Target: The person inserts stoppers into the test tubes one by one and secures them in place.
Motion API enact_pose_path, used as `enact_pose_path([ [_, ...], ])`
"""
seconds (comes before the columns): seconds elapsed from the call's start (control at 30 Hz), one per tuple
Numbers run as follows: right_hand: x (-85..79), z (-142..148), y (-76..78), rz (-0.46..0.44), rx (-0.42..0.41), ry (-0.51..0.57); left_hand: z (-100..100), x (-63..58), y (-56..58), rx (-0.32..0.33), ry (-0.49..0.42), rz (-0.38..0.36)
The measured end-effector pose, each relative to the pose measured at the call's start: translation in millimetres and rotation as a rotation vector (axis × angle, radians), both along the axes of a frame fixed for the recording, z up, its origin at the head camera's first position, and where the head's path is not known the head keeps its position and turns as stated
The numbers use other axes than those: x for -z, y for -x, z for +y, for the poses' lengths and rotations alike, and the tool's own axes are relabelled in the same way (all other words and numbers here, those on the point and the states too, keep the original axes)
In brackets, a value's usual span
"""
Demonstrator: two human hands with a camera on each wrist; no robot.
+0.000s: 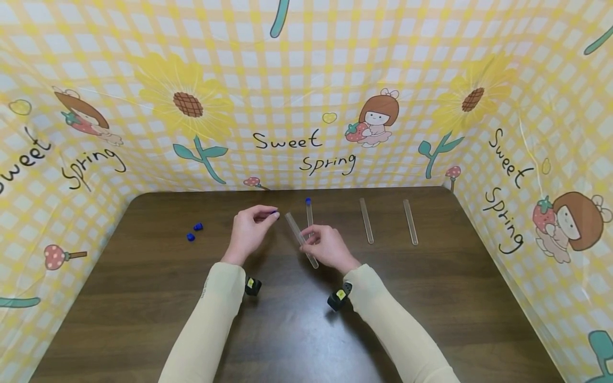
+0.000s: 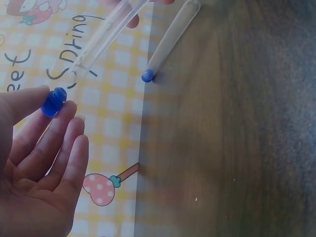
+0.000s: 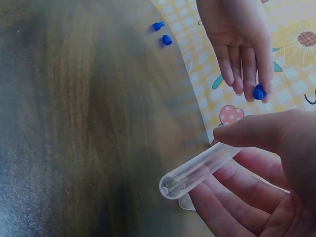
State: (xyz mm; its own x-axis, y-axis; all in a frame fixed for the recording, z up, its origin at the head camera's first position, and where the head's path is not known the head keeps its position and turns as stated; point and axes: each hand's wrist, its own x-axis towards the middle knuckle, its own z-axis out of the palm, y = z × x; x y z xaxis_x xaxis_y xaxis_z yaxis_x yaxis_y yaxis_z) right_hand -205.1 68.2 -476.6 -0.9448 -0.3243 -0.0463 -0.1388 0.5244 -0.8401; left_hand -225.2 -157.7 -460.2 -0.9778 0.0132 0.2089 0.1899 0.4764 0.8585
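My left hand (image 1: pixel 251 230) pinches a blue stopper (image 2: pixel 53 102) between thumb and fingertips, its narrower end toward the tube. Opposite it, my right hand (image 1: pixel 330 247) holds a clear test tube (image 3: pixel 197 172) between thumb and fingers, tilted, with its open mouth toward the left hand. A short gap separates the stopper from the mouth in the left wrist view. Behind the right hand lies a second test tube (image 2: pixel 170 42) on the table, capped with a blue stopper (image 2: pixel 148 75).
Two loose blue stoppers (image 1: pixel 198 226) (image 1: pixel 190 237) lie on the brown table (image 1: pixel 297 330) at the left. Two uncapped test tubes (image 1: pixel 366 221) (image 1: pixel 410 222) lie at the right. A yellow checked cloth (image 1: pixel 287 96) rises behind and at both sides.
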Motion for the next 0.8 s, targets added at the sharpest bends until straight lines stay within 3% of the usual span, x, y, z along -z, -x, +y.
enact_pose_path([
  [0.8, -1.0, -1.4, -3.7, -0.048, -0.086, 0.009, -0.1, -2.0, 1.9, 0.001, 0.005, -0.028],
])
